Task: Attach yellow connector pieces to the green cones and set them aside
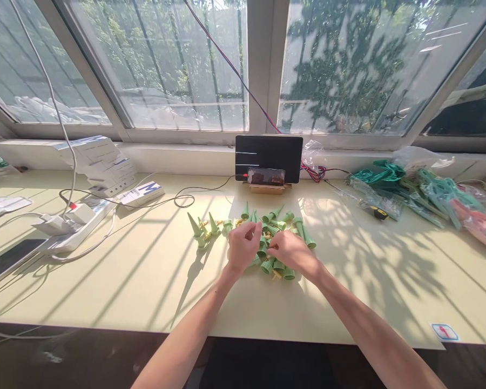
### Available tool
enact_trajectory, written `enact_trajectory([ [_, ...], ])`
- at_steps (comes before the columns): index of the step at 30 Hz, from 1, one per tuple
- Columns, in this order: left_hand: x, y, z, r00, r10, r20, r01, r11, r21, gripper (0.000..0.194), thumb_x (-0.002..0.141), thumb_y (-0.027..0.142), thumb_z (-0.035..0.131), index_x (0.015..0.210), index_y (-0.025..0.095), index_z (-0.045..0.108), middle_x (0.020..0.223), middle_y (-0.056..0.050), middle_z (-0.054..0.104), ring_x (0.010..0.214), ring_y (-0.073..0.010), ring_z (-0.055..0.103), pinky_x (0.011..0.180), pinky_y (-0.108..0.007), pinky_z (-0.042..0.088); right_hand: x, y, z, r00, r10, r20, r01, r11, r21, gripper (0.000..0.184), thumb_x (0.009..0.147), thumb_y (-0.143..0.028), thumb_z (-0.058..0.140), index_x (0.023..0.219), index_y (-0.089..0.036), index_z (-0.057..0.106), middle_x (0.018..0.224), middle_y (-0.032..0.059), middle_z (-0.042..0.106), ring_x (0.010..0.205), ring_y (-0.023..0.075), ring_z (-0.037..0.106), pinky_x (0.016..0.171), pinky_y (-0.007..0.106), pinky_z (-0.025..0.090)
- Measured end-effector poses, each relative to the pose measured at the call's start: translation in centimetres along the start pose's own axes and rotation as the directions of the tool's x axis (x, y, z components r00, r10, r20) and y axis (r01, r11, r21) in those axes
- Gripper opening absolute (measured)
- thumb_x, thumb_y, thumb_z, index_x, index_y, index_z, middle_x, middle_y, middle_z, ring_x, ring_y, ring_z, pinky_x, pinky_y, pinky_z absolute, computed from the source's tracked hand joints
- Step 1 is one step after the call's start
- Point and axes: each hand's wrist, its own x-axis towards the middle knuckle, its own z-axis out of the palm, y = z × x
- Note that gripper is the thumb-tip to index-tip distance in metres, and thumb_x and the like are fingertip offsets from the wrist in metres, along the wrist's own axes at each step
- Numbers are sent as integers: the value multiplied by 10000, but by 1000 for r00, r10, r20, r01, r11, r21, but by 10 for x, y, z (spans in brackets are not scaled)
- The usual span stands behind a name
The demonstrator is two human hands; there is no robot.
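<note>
A pile of green plastic cone spikes (289,274) with small yellow T-shaped pieces (276,275) lies on the table in front of me. My left hand (244,247) is over the pile's left side, its fingers curled together. What it holds, if anything, is hidden. My right hand (288,249) reaches into the pile from the right with bent, closed fingers; their tips are at the green parts, and I cannot make out what is in them. Left of the pile, a pointed green spike (194,224) and a few others stand upright with yellow pieces beside them.
A black tablet (269,156) leans at the back, a phone (266,176) before it on a small stand. A power strip (79,224), cables and white boxes (140,193) are on the left. Plastic bags (449,197) and a yellow-black tool (379,213) lie on the right.
</note>
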Motion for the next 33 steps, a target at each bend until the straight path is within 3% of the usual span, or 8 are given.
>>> enact_trajectory([
  [9, 1, -1, 0, 1000, -4, -9, 4, 1000, 6, 399, 917, 408, 492, 584, 190, 509, 490, 40, 348, 481, -106, 306, 506, -260, 272, 10, -6, 6, 993, 87, 80, -80, 993, -85, 492, 612, -39, 652, 432, -211, 227, 400, -51, 246, 376, 80, 199, 359, 261, 181],
  [12, 0, -2, 1, 1000, 3, -12, -3, 1000, -5, 398, 919, 398, 495, 582, 186, 510, 489, 41, 355, 481, -102, 310, 502, -258, 270, 14, -11, 3, 984, 137, 117, -119, 982, -148, 421, 606, -54, 660, 455, -219, 303, 415, -38, 309, 381, 105, 312, 366, 260, 221],
  [15, 0, -3, 1, 999, 21, -26, -22, 1000, -18, 397, 917, 379, 506, 574, 180, 504, 486, 41, 366, 480, -98, 313, 501, -256, 268, 17, -22, -6, 949, 218, 229, -155, 951, -267, 225, 664, -125, 668, 558, -213, 490, 507, 1, 455, 501, 169, 509, 419, 260, 312],
  [17, 0, -4, 1, 999, 33, -31, -34, 999, -20, 398, 916, 369, 512, 566, 178, 498, 485, 41, 369, 480, -95, 311, 500, -256, 266, 19, -28, -11, 937, 232, 259, -150, 942, -300, 162, 672, -133, 680, 607, -199, 547, 545, 17, 501, 559, 194, 566, 444, 260, 340],
  [25, 0, -3, 1, 999, 28, -26, -29, 999, -22, 395, 921, 365, 509, 574, 177, 489, 490, 42, 355, 483, -93, 306, 499, -252, 262, 29, -28, -6, 941, 194, 277, -98, 941, -324, 201, 670, -99, 704, 562, -184, 557, 502, 10, 482, 542, 191, 580, 478, 255, 358],
  [33, 0, -4, 0, 1000, 2, -27, -3, 1000, -31, 403, 920, 380, 510, 572, 179, 487, 488, 40, 360, 484, -95, 309, 493, -249, 264, 21, -18, -5, 977, 111, 183, -62, 965, -256, 204, 686, -69, 625, 542, -200, 564, 487, -7, 446, 485, 142, 498, 432, 247, 259],
])
